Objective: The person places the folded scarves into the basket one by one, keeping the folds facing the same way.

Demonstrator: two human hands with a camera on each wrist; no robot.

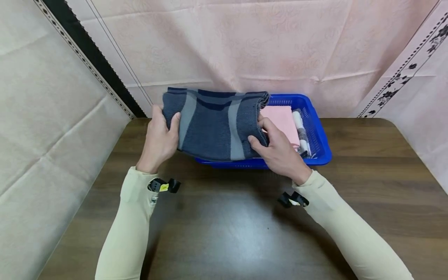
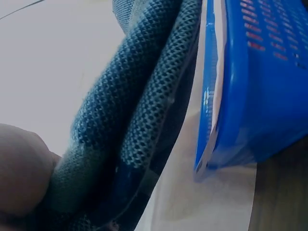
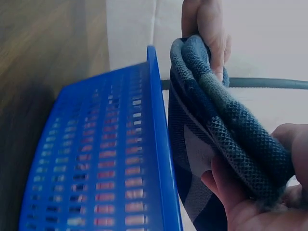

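A folded blue woven cloth (image 1: 213,124) with paler blue bands is held up between both hands, over the left part of a blue plastic basket (image 1: 323,149). My left hand (image 1: 160,136) grips its left side, thumb on the near face. On the right side, my right hand (image 1: 280,149) pinches the thick folded edge between thumb and fingers. The right wrist view shows the layered fold (image 3: 231,130) above the basket rim, both hands on it. Inside the basket lie a folded pink cloth (image 1: 280,120) and a white and dark-grey cloth (image 1: 301,134). The held cloth hides the basket's left part.
The basket stands at the back of a brown wooden table (image 1: 224,225), close to a pale patterned cloth backdrop (image 1: 266,42). Another pale sheet (image 1: 52,128) hangs along the left side. The basket's perforated walls rise above the tabletop.
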